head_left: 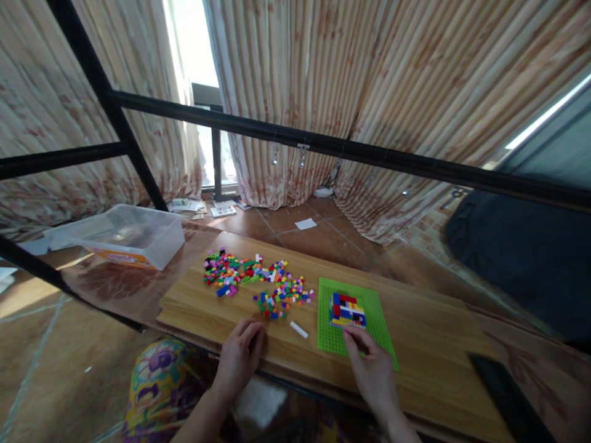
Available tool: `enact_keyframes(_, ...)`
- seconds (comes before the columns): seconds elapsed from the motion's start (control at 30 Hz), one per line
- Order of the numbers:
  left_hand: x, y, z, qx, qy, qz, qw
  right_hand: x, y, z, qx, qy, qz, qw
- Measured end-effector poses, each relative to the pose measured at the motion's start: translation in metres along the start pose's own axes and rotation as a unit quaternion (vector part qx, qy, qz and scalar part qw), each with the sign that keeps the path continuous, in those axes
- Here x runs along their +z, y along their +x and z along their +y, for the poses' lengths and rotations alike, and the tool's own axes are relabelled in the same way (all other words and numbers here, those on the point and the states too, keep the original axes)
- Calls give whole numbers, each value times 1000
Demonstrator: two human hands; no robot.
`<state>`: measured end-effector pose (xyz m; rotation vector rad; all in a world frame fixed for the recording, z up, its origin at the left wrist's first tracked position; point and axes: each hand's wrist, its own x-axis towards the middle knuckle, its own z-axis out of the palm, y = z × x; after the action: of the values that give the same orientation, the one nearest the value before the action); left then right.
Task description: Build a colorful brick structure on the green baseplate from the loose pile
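Note:
My left hand (242, 347) rests at the near edge of the wooden board with its fingers curled; whatever may lie inside them is hidden. A long white brick (298, 330) lies to the right of it. On a green baseplate (332, 339) stands a low, multicoloured brick build (348, 310) in red, blue, yellow and white. My right hand (372, 364) is at the near side of this build, thumb and forefinger pinched together. A tiny pinkish spot shows at the fingertips, too small to name. Loose small bricks (277, 295) of many colours spread across the board left of the baseplate.
A clear plastic box (138, 237) with an orange label stands left of the wooden board (429, 344). A dark flat object (508, 394) lies at the right end. Black metal bars (258, 126) cross beyond the board, in front of curtains (295, 67).

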<state>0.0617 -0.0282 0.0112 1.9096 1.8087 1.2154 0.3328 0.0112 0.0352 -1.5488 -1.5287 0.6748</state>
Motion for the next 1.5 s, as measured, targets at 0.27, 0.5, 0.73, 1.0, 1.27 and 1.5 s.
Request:
enact_keyframes(0.27,2,0,-4,4,15,15,1000,-39,13,30,46,-37,58,997)
enact_keyframes(0.5,4,-1,-9,13,22,15,1000,-27,30,26,-25,4,50,998)
enact_keyframes(0.73,4,-1,-9,13,23,14,1000,-22,36,39,12,19,44,999)
enact_keyframes(1.0,6,-2,-12,11,23,6,1000,-21,37,39,3,14,46,999)
enact_keyframes(1.27,5,-1,-8,14,24,18,999,-22,40,40,-8,21,53,998)
enact_keyframes(1.5,5,-1,-8,10,18,16,1000,-20,34,41,-44,-6,61,997)
